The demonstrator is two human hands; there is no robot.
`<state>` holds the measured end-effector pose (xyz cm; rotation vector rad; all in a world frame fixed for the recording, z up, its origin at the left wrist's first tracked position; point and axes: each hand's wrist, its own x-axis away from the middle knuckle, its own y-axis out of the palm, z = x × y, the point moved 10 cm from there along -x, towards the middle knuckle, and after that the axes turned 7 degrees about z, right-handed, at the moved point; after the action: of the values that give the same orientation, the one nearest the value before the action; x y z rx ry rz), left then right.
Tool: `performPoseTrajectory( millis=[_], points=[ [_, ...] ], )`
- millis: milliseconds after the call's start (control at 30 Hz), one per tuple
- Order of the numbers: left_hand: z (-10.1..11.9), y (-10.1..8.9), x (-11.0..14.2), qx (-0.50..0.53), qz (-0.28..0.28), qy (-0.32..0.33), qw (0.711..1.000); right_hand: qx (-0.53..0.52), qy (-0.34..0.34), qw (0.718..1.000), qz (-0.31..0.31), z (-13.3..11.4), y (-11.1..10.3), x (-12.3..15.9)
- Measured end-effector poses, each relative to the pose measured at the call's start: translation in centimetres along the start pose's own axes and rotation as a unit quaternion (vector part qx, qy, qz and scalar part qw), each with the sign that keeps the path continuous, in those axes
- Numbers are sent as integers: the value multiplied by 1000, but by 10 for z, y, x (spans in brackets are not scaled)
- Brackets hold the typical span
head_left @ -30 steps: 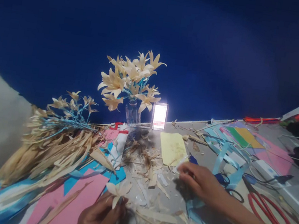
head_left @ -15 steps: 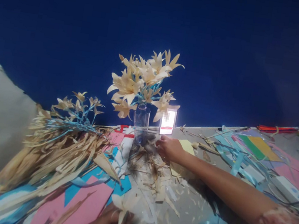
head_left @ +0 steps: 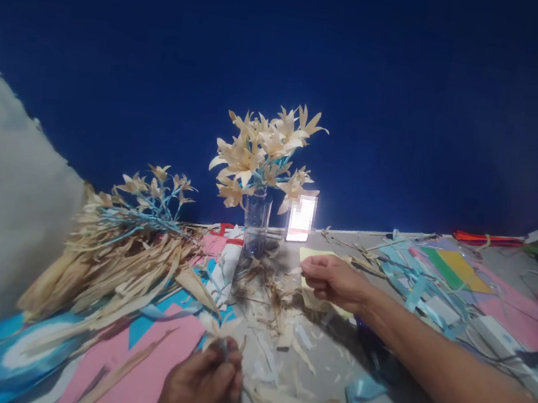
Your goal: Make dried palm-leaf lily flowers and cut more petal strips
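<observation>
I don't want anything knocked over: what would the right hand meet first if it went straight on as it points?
Probably the clear bottle holding the pale flowers: it stands roughly in line with the right hand. Depth is unclear, so it might pass in front.

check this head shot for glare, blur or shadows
Head view: the upright rectangle is blown out white with blocky pixelation; the blue backdrop is dim; a shadow lies under the right forearm; the flower in the left hand looks soft.
</observation>
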<state>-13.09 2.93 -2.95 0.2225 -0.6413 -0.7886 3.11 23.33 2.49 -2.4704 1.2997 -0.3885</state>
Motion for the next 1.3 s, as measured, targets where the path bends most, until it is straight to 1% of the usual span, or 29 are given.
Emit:
performPoseTrajectory(
  millis=[33,67,133,167,200,267,333,433,600,700,733,800,867,933,1000,1033,1067,1133,1167,1233,1300],
  points=[
    [0,7,3,4,-12,-9,1000,-62,17,998,-26,-4,6,16],
    [0,15,7,6,-28,-18,999,-156,48,985,-57,-6,16,33],
    [-4,31,14,4,-64,-32,997,-304,103,941,-105,-11,35,63],
    [-5,38,17,4,-82,-29,996,-351,123,921,-120,-13,44,75],
    [-5,45,21,7,-97,-19,995,-371,132,911,-125,-14,50,85],
    [-10,54,29,9,-121,-8,993,-376,131,911,-111,-13,57,100],
    [-15,58,37,10,-128,-7,992,-357,115,924,-75,-11,57,109],
    [-21,57,48,1,-119,-3,993,-333,101,937,-30,-8,53,121],
    [-23,55,58,-24,-104,14,994,-320,76,944,-11,-9,53,137],
    [-28,58,62,6,-121,-20,992,-305,62,950,-9,-11,50,145],
    [-31,59,64,18,-125,-36,991,-291,56,955,3,-11,47,147],
    [-34,59,66,34,-127,-59,990,-235,21,971,49,-15,34,151],
    [-34,59,67,38,-126,-67,989,-153,-47,982,102,-27,21,157],
    [-36,60,70,32,-130,-76,988,-74,-126,980,134,-43,14,165],
    [-38,61,71,25,-131,-79,988,-29,-175,973,145,-55,13,171],
    [-38,61,71,24,-128,-71,989,-23,-178,974,140,-56,15,172],
    [-36,60,71,25,-122,-55,991,-33,-165,978,126,-54,17,171],
    [-29,56,69,20,-111,-8,994,-102,-109,986,75,-43,26,166],
    [-26,55,69,8,-111,16,994,-153,-77,984,41,-37,33,165],
    [-21,54,70,-35,-118,59,991,-253,-31,967,-18,-29,49,164],
    [-18,54,71,-76,-122,89,986,-308,2,951,-39,-22,62,163]
  ],
)
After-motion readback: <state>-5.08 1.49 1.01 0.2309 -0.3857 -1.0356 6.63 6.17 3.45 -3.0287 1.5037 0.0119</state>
